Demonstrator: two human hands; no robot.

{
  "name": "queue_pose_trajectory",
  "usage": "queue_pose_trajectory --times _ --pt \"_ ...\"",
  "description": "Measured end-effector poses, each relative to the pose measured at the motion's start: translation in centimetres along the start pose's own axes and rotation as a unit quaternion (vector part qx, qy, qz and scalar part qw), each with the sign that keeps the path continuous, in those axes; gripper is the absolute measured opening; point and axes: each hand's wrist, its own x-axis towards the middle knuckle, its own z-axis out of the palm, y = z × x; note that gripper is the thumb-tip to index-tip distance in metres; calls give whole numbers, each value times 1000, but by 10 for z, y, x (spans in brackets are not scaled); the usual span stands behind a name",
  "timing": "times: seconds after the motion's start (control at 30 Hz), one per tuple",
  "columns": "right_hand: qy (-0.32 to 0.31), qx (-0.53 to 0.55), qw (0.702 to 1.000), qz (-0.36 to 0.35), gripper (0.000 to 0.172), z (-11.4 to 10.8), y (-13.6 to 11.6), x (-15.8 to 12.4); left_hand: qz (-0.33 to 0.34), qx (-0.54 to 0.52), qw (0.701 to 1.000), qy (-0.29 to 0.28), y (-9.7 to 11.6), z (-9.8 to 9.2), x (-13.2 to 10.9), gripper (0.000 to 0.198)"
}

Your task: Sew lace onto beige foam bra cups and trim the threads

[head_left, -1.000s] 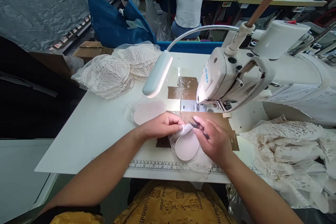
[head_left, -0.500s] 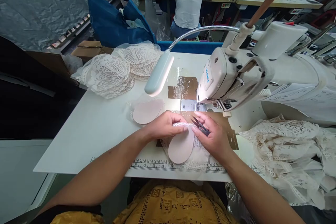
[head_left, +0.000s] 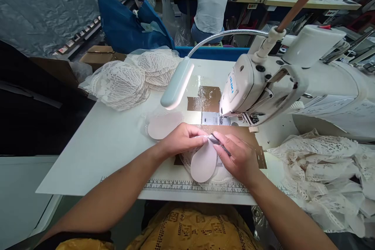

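A pale pink rounded pad [head_left: 204, 163] with white lace around it hangs over the front of the sewing table [head_left: 117, 140]. My left hand [head_left: 187, 137] is closed, pinching the top edge of this lace piece between thumb and fingers. Small dark thread snips [head_left: 216, 140] are gripped in my right hand [head_left: 236, 155], their blades at the pinched edge, close to the left fingertips. Just behind the hands stands a white sewing machine [head_left: 237, 86]. Another pale pad [head_left: 164, 125] on sheer fabric lies left of them.
Stacked white lace pieces [head_left: 117, 82] sit at the back left. More lace fabric [head_left: 325, 172] is heaped at the right. A lamp [head_left: 177, 84] on a bendable neck reaches over the table. A printed ruler [head_left: 175, 186] runs along the front edge. Another person [head_left: 212, 4] sits beyond.
My right hand has turned and brought the snips' blades left onto the lace edge; they pointed up and apart before. The pad has shifted slightly right.
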Motion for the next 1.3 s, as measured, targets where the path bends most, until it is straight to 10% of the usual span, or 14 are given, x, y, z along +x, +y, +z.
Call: queue_pose_trajectory --times 0.8,1.07,1.3 --pt "-2 13 1000 2 26 2 -2 1 -27 -1 1000 -11 -2 2 1 28" --pt "-44 140 982 122 22 -6 -6 7 -14 53 998 6 -1 6 1 30" --pt "-63 103 992 46 19 2 -4 7 -8 92 996 -10 4 13 3 29"
